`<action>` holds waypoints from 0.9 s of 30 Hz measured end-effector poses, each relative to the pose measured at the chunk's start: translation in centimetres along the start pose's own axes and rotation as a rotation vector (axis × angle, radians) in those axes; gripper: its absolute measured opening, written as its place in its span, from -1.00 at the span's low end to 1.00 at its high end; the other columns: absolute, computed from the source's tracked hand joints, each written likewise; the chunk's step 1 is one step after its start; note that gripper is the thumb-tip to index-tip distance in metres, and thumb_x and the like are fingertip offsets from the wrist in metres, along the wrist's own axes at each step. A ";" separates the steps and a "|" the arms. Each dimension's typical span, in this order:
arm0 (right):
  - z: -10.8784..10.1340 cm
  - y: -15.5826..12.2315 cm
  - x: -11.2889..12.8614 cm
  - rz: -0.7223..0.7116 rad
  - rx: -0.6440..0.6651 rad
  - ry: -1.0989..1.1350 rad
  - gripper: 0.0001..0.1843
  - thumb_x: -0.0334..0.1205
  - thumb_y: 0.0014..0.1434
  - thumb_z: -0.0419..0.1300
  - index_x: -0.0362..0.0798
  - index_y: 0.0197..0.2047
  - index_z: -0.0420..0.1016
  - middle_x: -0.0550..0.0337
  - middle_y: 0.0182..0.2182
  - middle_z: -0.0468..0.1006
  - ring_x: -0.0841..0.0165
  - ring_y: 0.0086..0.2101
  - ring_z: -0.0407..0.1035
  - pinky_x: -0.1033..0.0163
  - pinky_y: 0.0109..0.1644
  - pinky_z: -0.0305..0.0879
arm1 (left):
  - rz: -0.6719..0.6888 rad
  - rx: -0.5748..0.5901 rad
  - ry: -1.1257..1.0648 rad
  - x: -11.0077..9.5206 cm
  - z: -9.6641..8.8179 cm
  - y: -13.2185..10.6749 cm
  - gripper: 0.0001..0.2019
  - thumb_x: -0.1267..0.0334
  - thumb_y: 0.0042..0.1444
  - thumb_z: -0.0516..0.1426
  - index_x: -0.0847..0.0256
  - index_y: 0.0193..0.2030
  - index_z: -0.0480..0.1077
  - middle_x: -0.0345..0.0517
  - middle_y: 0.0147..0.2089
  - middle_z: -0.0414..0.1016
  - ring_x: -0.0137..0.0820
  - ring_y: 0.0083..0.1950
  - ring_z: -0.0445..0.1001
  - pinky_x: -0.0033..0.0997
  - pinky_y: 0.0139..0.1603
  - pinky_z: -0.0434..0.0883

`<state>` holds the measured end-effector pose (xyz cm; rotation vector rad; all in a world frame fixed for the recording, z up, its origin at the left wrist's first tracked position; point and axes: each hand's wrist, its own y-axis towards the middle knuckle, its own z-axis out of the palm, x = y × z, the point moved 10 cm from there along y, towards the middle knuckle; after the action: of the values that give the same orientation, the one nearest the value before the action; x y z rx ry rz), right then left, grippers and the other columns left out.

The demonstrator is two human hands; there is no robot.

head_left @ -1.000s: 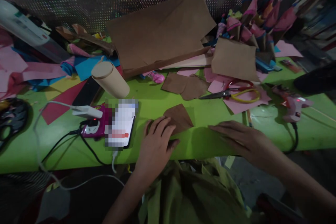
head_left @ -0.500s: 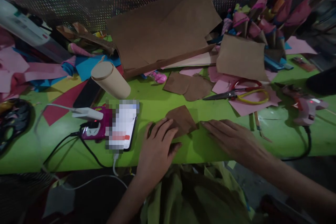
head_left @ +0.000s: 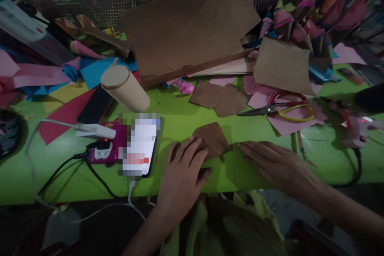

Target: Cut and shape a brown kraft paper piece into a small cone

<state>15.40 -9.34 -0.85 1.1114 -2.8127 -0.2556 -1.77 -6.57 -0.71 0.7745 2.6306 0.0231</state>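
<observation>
A small folded piece of brown paper (head_left: 213,138) lies on the green table (head_left: 180,118) near its front edge. My left hand (head_left: 183,172) rests flat on the paper's near left corner, fingers spread and open. My right hand (head_left: 279,164) lies flat on the table just right of the paper, fingers stretched out toward it, its fingertips close to the paper's right edge. Neither hand grips anything.
A phone (head_left: 139,144) and a pink power strip (head_left: 105,148) with cables sit left of my hands. A paper roll (head_left: 124,88), big brown sheets (head_left: 192,28), brown scraps (head_left: 222,98), scissors (head_left: 279,110), a glue gun (head_left: 358,126) and paper cones (head_left: 309,28) crowd the back.
My right hand has slid left across the table toward the brown paper. My left hand stays on the paper. The view has shifted slightly.
</observation>
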 end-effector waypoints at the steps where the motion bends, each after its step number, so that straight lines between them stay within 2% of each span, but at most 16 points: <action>1: 0.1 0.2 0.0 0.002 0.019 -0.006 -0.44 -0.52 0.33 -0.03 -0.05 0.34 0.34 -0.01 0.07 0.62 0.14 -0.02 0.52 0.03 -0.05 0.53 | -0.001 0.001 0.003 0.0 0.0 0.0 -0.69 0.18 0.36 0.12 0.13 0.18 0.45 0.05 0.34 0.46 -0.07 0.38 0.36 0.21 0.41 0.23; 6: 0.6 1.0 -0.2 0.013 0.069 -0.025 -0.48 -0.50 0.31 0.00 -0.04 0.28 0.40 -0.03 0.07 0.60 0.14 -0.05 0.51 0.06 -0.12 0.54 | 0.000 -0.015 -0.003 -0.1 -0.2 0.0 -0.70 0.18 0.38 0.09 0.13 0.17 0.46 0.02 0.32 0.48 -0.09 0.36 0.37 0.20 0.40 0.23; 9: 0.3 1.3 0.1 -0.003 0.039 -0.034 -0.50 -0.51 0.31 0.01 -0.09 0.26 0.42 -0.05 0.05 0.62 0.15 -0.05 0.51 0.06 -0.09 0.56 | 0.014 -0.050 0.002 -0.1 -0.4 -0.1 -0.70 0.18 0.38 0.06 0.13 0.16 0.48 0.01 0.31 0.49 -0.09 0.34 0.39 0.18 0.39 0.24; 13: -0.4 1.7 0.3 -0.006 -0.022 -0.051 -0.58 -0.49 0.34 -0.03 -0.19 0.17 0.46 -0.09 -0.07 0.66 0.21 -0.16 0.54 0.12 -0.16 0.57 | 0.042 -0.148 0.041 0.2 -0.6 -0.2 -0.67 0.20 0.37 0.05 0.07 0.20 0.47 -0.03 0.28 0.52 -0.11 0.30 0.42 0.11 0.37 0.25; 18: -1.8 1.4 0.1 0.031 -0.112 0.076 -0.65 -0.49 0.35 -0.06 -0.09 -0.03 0.51 -0.01 -0.12 0.68 0.27 -0.18 0.55 0.17 -0.13 0.55 | 0.146 -0.193 0.132 0.0 -0.5 -0.3 -0.61 0.22 0.34 0.07 0.04 0.26 0.44 -0.04 0.27 0.53 -0.13 0.25 0.45 0.03 0.30 0.28; 23: -3.8 -1.2 -2.9 0.257 -0.257 0.085 -0.82 -0.37 0.38 0.06 -0.01 -0.15 0.48 0.10 -0.31 0.66 0.29 -0.29 0.54 0.19 -0.22 0.50 | 0.155 -0.195 0.169 0.1 -0.6 -0.2 -0.65 0.23 0.32 0.08 0.06 0.19 0.49 -0.03 0.28 0.52 -0.09 0.25 0.45 0.05 0.26 0.29; 25: -4.8 -2.9 -4.8 0.365 -0.306 0.012 -0.81 -0.39 0.38 0.07 0.00 -0.14 0.50 0.10 -0.31 0.65 0.30 -0.28 0.55 0.21 -0.20 0.48 | 0.172 -0.181 0.187 -0.1 -0.6 -0.2 -0.66 0.24 0.32 0.07 0.07 0.17 0.49 -0.03 0.29 0.51 -0.08 0.26 0.44 0.07 0.26 0.29; 27: -5.4 -4.3 -6.6 0.420 -0.292 -0.107 -0.76 -0.44 0.36 0.06 -0.01 -0.13 0.54 0.06 -0.25 0.65 0.27 -0.24 0.55 0.19 -0.17 0.47 | 0.189 -0.161 0.218 -0.3 -0.4 -0.1 -0.66 0.25 0.33 0.06 0.08 0.18 0.49 -0.03 0.33 0.48 -0.07 0.30 0.42 0.10 0.25 0.29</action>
<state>23.91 -8.53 3.32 0.4470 -2.8857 -0.6709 -1.70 -6.76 -0.21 1.0099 2.7027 0.3868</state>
